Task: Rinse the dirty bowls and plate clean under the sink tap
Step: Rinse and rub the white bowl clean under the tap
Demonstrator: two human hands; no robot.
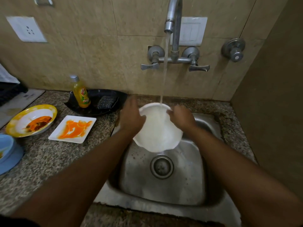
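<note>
White bowl (158, 128) gripped at opposite rims by left hand (131, 117) and right hand (182, 117), tilted under tap stream (164, 71); dirty square plate (73, 128) left of left hand, nearer it.

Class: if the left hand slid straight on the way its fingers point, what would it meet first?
Probably the tiled wall behind the granite counter; the left hand points away past the white bowl's rim, though depth is unclear.

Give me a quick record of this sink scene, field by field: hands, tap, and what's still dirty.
in hands: white bowl, tilted over the sink
left hand: grips the bowl's left rim
right hand: on the bowl's right rim
tap: running, stream lands in the bowl
still dirty: yellow-rimmed bowl, square white plate, both on the counter
</note>
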